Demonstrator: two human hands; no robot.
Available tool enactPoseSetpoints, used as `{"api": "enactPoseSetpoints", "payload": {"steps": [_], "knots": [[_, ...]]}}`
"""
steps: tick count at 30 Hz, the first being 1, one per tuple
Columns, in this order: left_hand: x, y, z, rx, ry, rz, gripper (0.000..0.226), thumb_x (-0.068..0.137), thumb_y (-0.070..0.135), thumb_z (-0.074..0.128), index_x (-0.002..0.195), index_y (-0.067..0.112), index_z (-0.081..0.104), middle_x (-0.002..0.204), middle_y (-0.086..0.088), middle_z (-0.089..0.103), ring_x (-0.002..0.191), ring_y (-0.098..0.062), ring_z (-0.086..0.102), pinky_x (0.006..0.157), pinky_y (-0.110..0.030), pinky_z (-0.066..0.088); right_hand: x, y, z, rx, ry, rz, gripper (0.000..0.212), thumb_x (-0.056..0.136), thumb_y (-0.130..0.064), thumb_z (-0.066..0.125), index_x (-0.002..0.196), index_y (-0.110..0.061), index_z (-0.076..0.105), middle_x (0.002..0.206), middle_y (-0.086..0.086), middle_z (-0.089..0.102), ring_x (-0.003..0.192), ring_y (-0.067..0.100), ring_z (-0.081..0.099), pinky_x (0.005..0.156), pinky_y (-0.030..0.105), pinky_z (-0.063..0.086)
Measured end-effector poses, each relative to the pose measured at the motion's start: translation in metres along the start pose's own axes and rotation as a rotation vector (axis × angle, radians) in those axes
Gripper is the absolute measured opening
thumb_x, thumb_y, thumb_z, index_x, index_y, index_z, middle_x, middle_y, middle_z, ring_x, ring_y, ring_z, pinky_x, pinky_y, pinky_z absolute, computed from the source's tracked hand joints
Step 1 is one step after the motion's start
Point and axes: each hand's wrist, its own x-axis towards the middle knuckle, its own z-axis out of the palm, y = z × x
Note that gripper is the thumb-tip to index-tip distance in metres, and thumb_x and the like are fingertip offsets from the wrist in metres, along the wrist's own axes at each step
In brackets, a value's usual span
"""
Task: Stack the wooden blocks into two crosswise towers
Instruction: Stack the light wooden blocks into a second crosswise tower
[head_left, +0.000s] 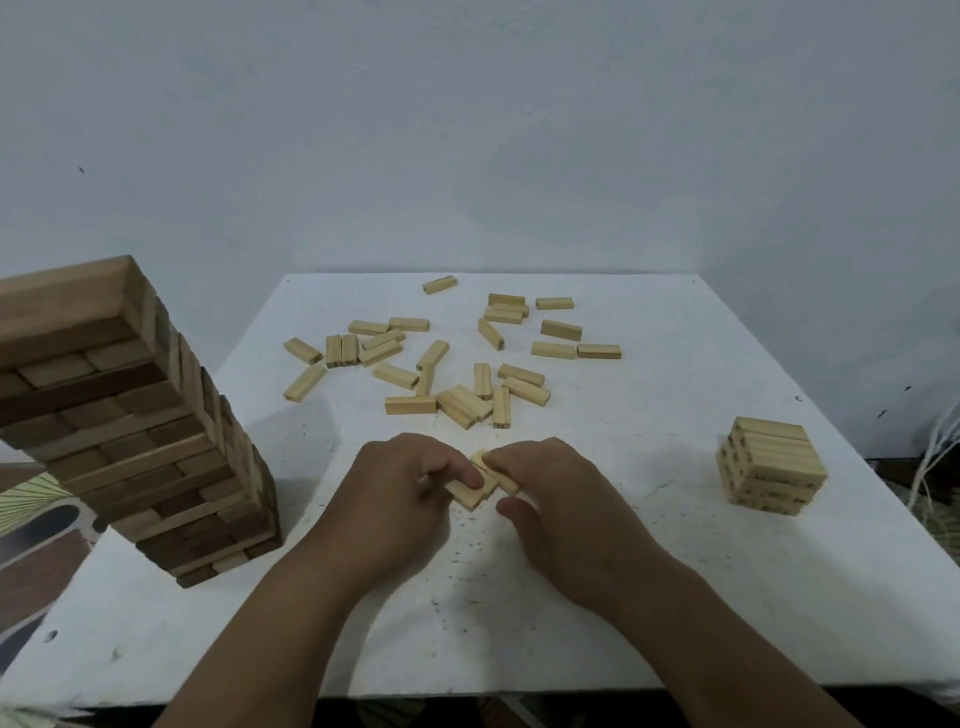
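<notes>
Both hands meet at the middle of the white table (649, 597) over a small bunch of pale wooden blocks (470, 496) lying side by side. My left hand (400, 499) pinches the bunch from the left, and my right hand (550, 499) pinches it from the right. Several loose pale blocks (457, 358) lie scattered across the far half of the table. A short crosswise tower of pale blocks (769, 473) stands at the right. A tall crosswise tower of darker, larger blocks (135, 426) stands at the left near the table's edge.
A pale wall rises behind the table. Patterned floor or matting shows past the left edge (36, 525). White cords (935, 462) hang off the right side. Bare table surface lies between my hands and the front edge.
</notes>
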Motion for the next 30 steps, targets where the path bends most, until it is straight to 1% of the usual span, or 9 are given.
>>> {"api": "enactPoseSetpoints", "payload": {"steps": [2,5,8,10,14,18,22,25,30], "knots": [[-0.001,0.007,0.006,-0.014,-0.034,0.072,0.040,0.079,-0.001,0.070,0.080,0.038,0.075,0.091,0.018,0.071,0.088,-0.001,0.064,0.079,-0.019,0.052,-0.009,0.008,-0.009,0.048,-0.012,0.019,0.038,0.098,-0.017,0.056,0.135,-0.022,0.056,0.133,-0.003,0.059,0.120,0.013,0.048,0.104,0.022,0.034],[0.000,0.017,0.013,-0.077,-0.052,0.123,0.038,0.072,-0.002,0.076,0.088,0.032,0.076,0.092,0.019,0.071,0.091,0.001,0.064,0.080,-0.016,0.052,-0.018,0.023,-0.017,0.065,-0.060,0.061,0.040,0.097,-0.015,0.057,0.136,-0.025,0.056,0.134,-0.003,0.058,0.122,0.013,0.049,0.103,0.020,0.033],[0.003,0.026,0.025,-0.035,-0.046,0.145,0.035,0.068,0.002,0.082,0.088,0.030,0.076,0.097,0.018,0.070,0.094,0.000,0.062,0.084,-0.019,0.052,-0.028,0.039,-0.020,0.091,-0.018,0.081,0.037,0.090,-0.019,0.067,0.127,-0.027,0.064,0.124,-0.008,0.064,0.094,-0.003,0.051,0.083,0.001,0.033],[0.004,0.030,0.029,0.032,-0.062,0.127,0.029,0.070,0.008,0.083,0.087,0.031,0.076,0.097,0.019,0.069,0.094,0.002,0.059,0.084,-0.010,0.044,-0.038,0.048,-0.021,0.128,0.019,0.097,0.035,0.085,-0.022,0.074,0.118,-0.031,0.068,0.109,-0.015,0.065,0.081,-0.008,0.049,0.074,0.000,0.034],[0.004,0.038,0.034,0.044,-0.132,0.151,0.029,0.079,0.008,0.077,0.091,0.034,0.076,0.099,0.021,0.068,0.092,0.007,0.058,0.078,0.001,0.038,-0.053,0.058,-0.025,0.184,0.059,0.088,0.037,0.075,-0.021,0.081,0.107,-0.036,0.070,0.092,-0.024,0.061,0.086,-0.002,0.056,0.072,0.006,0.042],[0.000,0.042,0.036,0.032,-0.167,0.167,0.037,0.077,0.007,0.073,0.099,0.037,0.074,0.103,0.030,0.060,0.098,0.019,0.050,0.082,0.002,0.035,-0.053,0.062,-0.029,0.229,0.041,0.068,0.054,0.066,-0.022,0.087,0.115,-0.032,0.066,0.094,-0.027,0.055,0.082,-0.008,0.055,0.072,0.008,0.042],[0.000,0.036,0.033,0.005,-0.279,0.172,0.047,0.067,0.020,0.070,0.110,0.038,0.068,0.119,0.030,0.058,0.113,0.014,0.046,0.088,-0.005,0.036,-0.051,0.061,-0.029,0.295,-0.017,0.090,0.070,0.070,-0.026,0.086,0.129,-0.042,0.051,0.094,-0.024,0.058,0.078,-0.007,0.055,0.067,0.010,0.045],[-0.002,0.039,0.033,0.027,-0.265,0.178,0.049,0.067,0.033,0.081,0.113,0.040,0.065,0.111,0.029,0.060,0.105,0.009,0.051,0.080,-0.008,0.040,-0.049,0.061,-0.027,0.322,-0.026,0.091,0.072,0.074,-0.026,0.083,0.129,-0.044,0.041,0.111,-0.018,0.059,0.074,0.002,0.059,0.067,0.018,0.052],[-0.004,0.047,0.035,-0.054,-0.195,0.140,0.048,0.065,0.035,0.086,0.106,0.042,0.061,0.092,0.023,0.062,0.090,0.001,0.058,0.066,-0.014,0.045,-0.050,0.060,-0.025,0.345,-0.009,0.059,0.066,0.076,-0.028,0.080,0.123,-0.044,0.037,0.115,-0.015,0.060,0.077,0.000,0.058,0.067,0.018,0.052]]}}
